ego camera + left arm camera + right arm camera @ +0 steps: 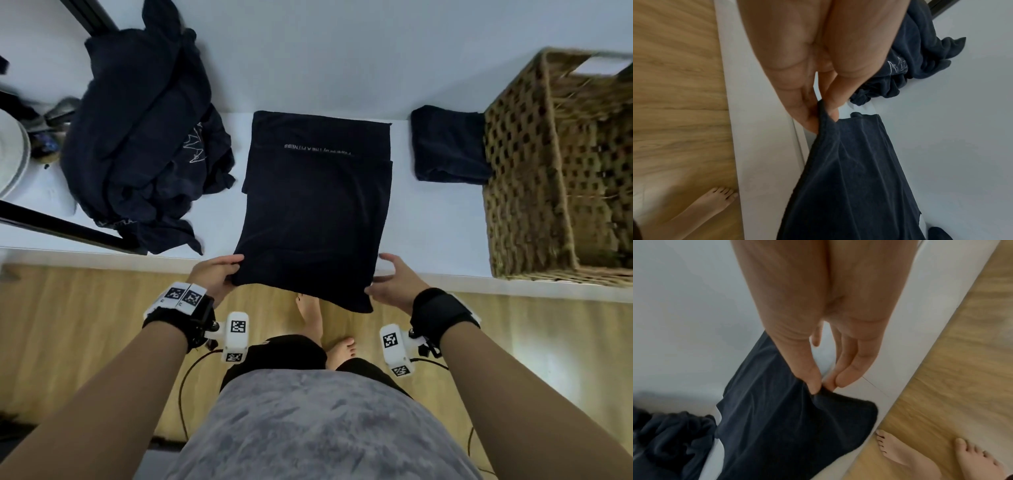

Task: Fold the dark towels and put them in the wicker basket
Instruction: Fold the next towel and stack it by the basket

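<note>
Both hands' fingers (830,104) apparently pinch the spread towel's (318,205) near corners.

Dark towel (315,205) half-folded flat, near edge overhanging; folded towel (448,144) touching wicker basket (555,164)

I'm standing barefoot on a wood-grain floor (85,342), so this reads as a home, at a white table (428,222) pushed against a plain white wall (342,51). On the table's right end sits a wicker basket (531,171); on its left a heap of dark laundry (137,137), and left of that, white plates (10,154).
</note>
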